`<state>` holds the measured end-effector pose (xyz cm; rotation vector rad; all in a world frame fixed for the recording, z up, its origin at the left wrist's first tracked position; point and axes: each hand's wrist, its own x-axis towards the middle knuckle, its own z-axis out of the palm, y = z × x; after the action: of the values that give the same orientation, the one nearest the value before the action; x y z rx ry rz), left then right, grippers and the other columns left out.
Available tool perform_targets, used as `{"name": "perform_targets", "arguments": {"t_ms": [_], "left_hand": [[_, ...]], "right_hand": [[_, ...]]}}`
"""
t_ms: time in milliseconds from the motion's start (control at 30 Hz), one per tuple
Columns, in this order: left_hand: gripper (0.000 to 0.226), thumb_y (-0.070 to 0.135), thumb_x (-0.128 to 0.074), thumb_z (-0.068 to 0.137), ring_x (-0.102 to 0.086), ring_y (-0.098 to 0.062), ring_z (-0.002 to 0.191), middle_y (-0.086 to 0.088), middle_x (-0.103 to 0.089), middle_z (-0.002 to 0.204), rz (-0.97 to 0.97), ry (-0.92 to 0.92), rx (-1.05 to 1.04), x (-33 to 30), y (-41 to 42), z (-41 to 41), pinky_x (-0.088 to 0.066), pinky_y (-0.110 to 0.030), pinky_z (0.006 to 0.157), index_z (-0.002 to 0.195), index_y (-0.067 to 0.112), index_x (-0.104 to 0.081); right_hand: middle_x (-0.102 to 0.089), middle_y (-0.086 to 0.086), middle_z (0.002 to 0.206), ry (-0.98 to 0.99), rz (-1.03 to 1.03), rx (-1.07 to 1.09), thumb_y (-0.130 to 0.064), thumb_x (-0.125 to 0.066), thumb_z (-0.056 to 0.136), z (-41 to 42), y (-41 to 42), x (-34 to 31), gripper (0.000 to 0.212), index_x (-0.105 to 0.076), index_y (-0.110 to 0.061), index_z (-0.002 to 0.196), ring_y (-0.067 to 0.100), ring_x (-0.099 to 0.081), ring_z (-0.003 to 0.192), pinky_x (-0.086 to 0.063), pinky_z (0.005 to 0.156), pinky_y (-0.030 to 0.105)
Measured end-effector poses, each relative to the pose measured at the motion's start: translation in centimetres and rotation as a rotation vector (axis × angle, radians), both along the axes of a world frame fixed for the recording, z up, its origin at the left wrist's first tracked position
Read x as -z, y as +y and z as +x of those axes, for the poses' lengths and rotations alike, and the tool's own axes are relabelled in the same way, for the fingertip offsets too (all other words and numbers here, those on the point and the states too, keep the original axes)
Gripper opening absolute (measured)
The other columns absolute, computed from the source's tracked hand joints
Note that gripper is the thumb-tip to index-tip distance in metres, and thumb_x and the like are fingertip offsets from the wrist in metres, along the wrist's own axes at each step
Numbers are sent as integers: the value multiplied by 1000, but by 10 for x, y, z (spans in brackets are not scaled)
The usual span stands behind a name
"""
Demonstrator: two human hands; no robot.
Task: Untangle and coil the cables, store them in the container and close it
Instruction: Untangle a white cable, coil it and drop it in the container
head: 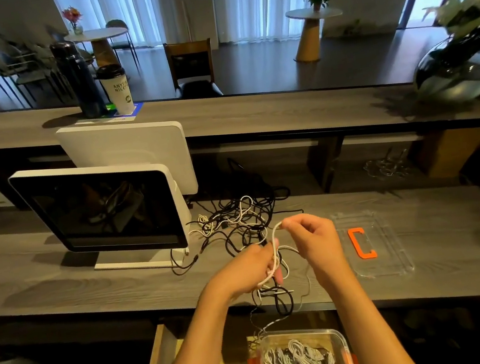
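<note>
Nearest, a clear container (302,356) sits in an open drawer (162,358), holding coiled grey cables (297,363); its lower edge is cut off. Above the desk (61,289), the left hand (253,268) is closed around a white cable (273,239), the right hand (311,238) pinching its upper end. Beyond lies a tangle of black and white cables (238,219), individual strands indistinguishable. A clear lid (375,242) rests right; a monitor (103,211) stands left.

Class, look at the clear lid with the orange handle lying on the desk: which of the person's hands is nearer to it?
Right. The right hand is just left of the clear lid, pinching a white cable. The left hand is farther left, beyond the right hand.
</note>
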<state>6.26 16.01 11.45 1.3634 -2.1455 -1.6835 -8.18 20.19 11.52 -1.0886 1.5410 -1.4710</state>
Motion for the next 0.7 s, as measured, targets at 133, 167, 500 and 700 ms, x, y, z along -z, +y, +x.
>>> {"name": "perform_targets", "arguments": {"t_ms": [133, 167, 500, 700], "left_hand": [[72, 72, -21, 97, -30, -10, 45, 7, -40, 53, 239, 213, -50, 4, 0, 5, -21, -25, 47, 59, 23, -59], [72, 74, -23, 95, -28, -11, 46, 6, -38, 53, 284, 249, -43, 2, 1, 6, -20, -25, 47, 58, 23, -58], [34, 25, -57, 97, -35, -7, 42, 8, -41, 55, 47, -49, 204, 0, 4, -6, -31, -22, 45, 65, 21, -46], [41, 32, -41, 106, -51, -12, 50, 0, -60, 61, 6, 114, -30, 4, -6, 9, -42, -23, 48, 84, 12, -70]], "right_hand": [[-53, -11, 50, 7, 25, 72, -15, -66, 93, -6, -1, 4, 15, -75, -10, 82, -1, -43, 48, -37, 48, 13], [-55, -12, 50, 10, 39, 80, -15, -67, 92, -7, -1, 5, 15, -76, -9, 83, -3, -45, 48, -37, 49, 12], [-49, -12, 48, 4, 63, 83, -15, -69, 91, -7, 0, 8, 15, -74, -12, 77, 0, -39, 47, -34, 46, 13], [-48, -6, 50, -54, 117, 106, -17, -68, 91, -14, -1, 9, 14, -76, -9, 82, 4, -37, 45, -30, 42, 17]]}}
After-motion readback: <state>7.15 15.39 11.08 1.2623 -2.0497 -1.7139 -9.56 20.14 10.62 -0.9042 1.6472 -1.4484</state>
